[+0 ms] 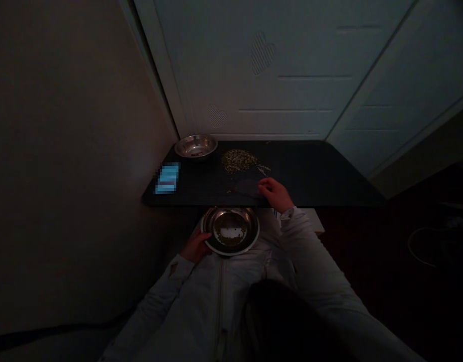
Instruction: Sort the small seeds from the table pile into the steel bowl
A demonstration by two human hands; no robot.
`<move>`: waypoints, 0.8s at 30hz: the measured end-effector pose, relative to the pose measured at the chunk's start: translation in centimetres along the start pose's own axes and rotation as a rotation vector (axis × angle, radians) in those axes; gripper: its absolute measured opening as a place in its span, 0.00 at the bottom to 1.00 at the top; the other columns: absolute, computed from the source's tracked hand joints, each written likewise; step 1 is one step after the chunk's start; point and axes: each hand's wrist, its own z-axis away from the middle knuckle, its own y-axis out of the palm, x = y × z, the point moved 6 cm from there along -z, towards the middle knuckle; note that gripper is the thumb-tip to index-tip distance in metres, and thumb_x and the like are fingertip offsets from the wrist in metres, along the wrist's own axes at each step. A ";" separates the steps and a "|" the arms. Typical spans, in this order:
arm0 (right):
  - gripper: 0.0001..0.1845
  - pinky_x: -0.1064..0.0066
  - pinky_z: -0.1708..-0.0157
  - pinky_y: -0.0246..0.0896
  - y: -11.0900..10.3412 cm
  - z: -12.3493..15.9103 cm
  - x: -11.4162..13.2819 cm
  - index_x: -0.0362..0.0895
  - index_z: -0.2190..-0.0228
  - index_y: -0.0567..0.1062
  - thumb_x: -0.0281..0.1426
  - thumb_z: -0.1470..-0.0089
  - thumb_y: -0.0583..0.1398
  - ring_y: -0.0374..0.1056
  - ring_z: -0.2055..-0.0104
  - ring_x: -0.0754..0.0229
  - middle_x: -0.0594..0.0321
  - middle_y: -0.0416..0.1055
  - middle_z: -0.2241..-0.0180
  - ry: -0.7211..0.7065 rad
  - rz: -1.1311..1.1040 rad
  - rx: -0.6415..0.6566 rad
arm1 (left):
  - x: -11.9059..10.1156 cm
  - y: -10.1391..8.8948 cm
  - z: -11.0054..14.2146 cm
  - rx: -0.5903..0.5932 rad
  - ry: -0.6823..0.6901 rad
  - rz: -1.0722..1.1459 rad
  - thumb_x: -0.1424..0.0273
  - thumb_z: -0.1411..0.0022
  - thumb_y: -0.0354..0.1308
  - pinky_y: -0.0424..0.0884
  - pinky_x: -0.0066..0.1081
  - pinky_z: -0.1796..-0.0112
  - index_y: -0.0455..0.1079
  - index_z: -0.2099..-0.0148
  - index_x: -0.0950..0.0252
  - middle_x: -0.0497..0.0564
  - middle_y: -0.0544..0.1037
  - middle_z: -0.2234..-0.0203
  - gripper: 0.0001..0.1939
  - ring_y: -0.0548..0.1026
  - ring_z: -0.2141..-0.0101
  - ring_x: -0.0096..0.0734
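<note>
The scene is very dim. My left hand (195, 247) grips the rim of a steel bowl (212, 244) held just below the near edge of a black table (314, 176); the bowl has small greenish grains in its bottom. My right hand (275, 193) rests on the tabletop near the front edge, fingers curled and pressed down beside a few loose grains. A pile of the same grains (238, 160) lies farther back on the table, just beyond the right hand.
A second steel bowl (195, 146) stands at the table's far left corner. A lit blue screen (167, 178) lies on the left of the table. White panelled doors rise behind the table, and a wall runs along the left. A cable lies on the floor at right.
</note>
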 end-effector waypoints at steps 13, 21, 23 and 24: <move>0.10 0.72 0.71 0.56 0.5 0.0 0.2 0.44 0.69 0.68 0.36 0.54 0.55 0.66 0.73 0.64 0.66 0.71 0.77 -0.003 -0.020 0.083 | 0.2 -0.2 -0.1 0.003 -0.018 -0.023 0.72 0.58 0.62 0.68 0.30 0.73 0.65 0.53 0.64 0.50 0.76 0.72 0.26 0.73 0.73 0.35; 0.09 0.73 0.70 0.56 0.7 0.0 0.6 0.45 0.68 0.68 0.36 0.53 0.55 0.66 0.73 0.64 0.67 0.72 0.76 -0.026 0.053 0.081 | 0.1 -0.4 -0.3 -0.038 -0.031 -0.020 0.73 0.60 0.62 0.68 0.31 0.72 0.66 0.54 0.65 0.50 0.75 0.73 0.26 0.73 0.73 0.35; 0.09 0.73 0.71 0.56 0.8 0.1 0.7 0.45 0.68 0.68 0.36 0.53 0.55 0.66 0.73 0.64 0.67 0.73 0.76 -0.027 0.049 0.096 | 0.1 -0.4 -0.3 -0.042 -0.036 -0.020 0.73 0.60 0.62 0.69 0.31 0.71 0.65 0.54 0.65 0.50 0.76 0.71 0.26 0.74 0.71 0.36; 0.09 0.73 0.72 0.56 0.8 0.1 0.7 0.45 0.68 0.68 0.36 0.53 0.55 0.66 0.73 0.64 0.66 0.73 0.76 -0.028 0.044 0.104 | 0.1 -0.4 -0.3 -0.037 -0.036 -0.020 0.73 0.59 0.62 0.69 0.31 0.71 0.65 0.53 0.65 0.51 0.76 0.71 0.27 0.74 0.70 0.37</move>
